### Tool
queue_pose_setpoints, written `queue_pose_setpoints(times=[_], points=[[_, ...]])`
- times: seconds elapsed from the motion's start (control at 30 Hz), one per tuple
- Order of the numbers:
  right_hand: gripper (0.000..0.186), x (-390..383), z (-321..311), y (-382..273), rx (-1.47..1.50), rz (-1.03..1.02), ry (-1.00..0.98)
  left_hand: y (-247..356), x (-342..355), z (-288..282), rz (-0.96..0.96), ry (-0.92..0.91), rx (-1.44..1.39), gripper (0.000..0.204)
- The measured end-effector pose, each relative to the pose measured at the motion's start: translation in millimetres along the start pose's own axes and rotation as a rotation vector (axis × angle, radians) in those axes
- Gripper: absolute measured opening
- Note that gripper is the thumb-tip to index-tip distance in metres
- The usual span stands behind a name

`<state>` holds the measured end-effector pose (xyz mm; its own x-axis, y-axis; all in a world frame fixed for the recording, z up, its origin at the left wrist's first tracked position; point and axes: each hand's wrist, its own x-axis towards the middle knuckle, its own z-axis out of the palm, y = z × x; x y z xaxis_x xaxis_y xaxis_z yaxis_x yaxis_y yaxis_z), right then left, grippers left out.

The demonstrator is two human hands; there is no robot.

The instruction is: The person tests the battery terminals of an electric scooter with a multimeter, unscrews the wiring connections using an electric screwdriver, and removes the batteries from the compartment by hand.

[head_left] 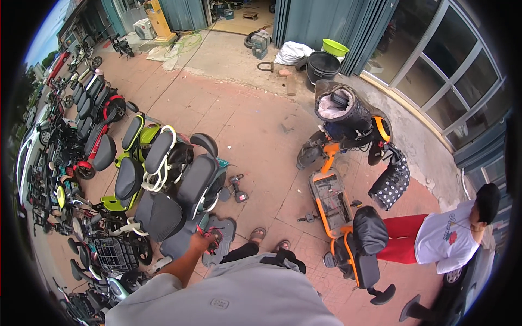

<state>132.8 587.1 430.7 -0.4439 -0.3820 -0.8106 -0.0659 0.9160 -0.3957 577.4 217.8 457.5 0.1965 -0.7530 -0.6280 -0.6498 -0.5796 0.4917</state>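
My left hand [204, 242] reaches forward and is closed on a small red and dark tool [216, 237], whose exact kind I cannot make out. It is held over a dark grey plastic panel [227, 224], beside a parked electric scooter with a black seat [196, 179]. A black and red cordless drill [238, 188] lies on the paving ahead of the panel. My right hand is out of view.
Several scooters [157, 152] stand in rows at my left. An orange electric scooter [331, 201] stands at right, with a person in red trousers [405, 239] beside it. Farther off are a black bucket [322, 69], a green basin [335, 47] and a white sack [293, 53].
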Motion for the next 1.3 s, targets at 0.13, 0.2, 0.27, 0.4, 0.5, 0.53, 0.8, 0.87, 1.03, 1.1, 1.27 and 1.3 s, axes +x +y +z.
queue_pose_setpoints(times=[0.13,0.2,0.27,0.4,0.5,0.53,0.8,0.87,1.03,1.1,1.27,1.3], points=[[0.031,14.5,-15.0,23.8,-0.11,0.0,-0.095,-15.7,10.6,23.0,-0.092,0.053,-0.381,0.033],[0.031,25.3,-33.8,44.0,-0.042,0.05,-0.074,-0.7,11.4,40.1,-0.033,0.068,-0.708,0.027],[0.032,53.6,-59.6,69.7,0.082,0.127,-0.04,9.9,3.1,50.8,-0.095,0.015,-0.754,0.022],[0.044,113.7,-100.5,79.8,-0.126,-0.019,0.235,-6.6,-10.7,70.3,-0.127,-0.127,-0.773,0.023],[0.05,84.2,-136.8,-21.4,-0.197,-0.144,0.33,-23.7,-8.6,84.9,-0.141,-0.101,-0.619,0.024],[0.051,79.8,-145.2,-29.3,-0.107,-0.198,0.401,4.3,-8.9,93.9,-0.15,-0.155,-0.59,0.024],[0.055,73.8,-102.2,28.0,-0.091,-0.08,0.316,137.3,-17.4,128.8,-0.002,-0.356,-0.461,0.025],[0.058,71.3,-76.1,70.3,-0.109,0.067,0.206,151.3,-22.5,128.3,0.038,-0.368,-0.447,0.025],[0.054,88.0,-9.1,172.4,-0.125,0.374,-0.116,164.9,-25.3,126.0,0.028,-0.39,-0.416,0.025],[0.054,77.1,12.1,140.9,-0.094,0.587,-0.051,158.3,-23.1,118.7,0.027,-0.373,-0.403,0.025],[0.05,68.2,-1.6,129.3,-0.068,0.521,0.01,112.7,-14.1,88.7,-0.05,-0.283,-0.512,0.025],[0.048,76.0,-8.4,131.8,-0.057,0.433,0.04,100.0,-9.5,80.7,-0.049,-0.259,-0.549,0.025]])
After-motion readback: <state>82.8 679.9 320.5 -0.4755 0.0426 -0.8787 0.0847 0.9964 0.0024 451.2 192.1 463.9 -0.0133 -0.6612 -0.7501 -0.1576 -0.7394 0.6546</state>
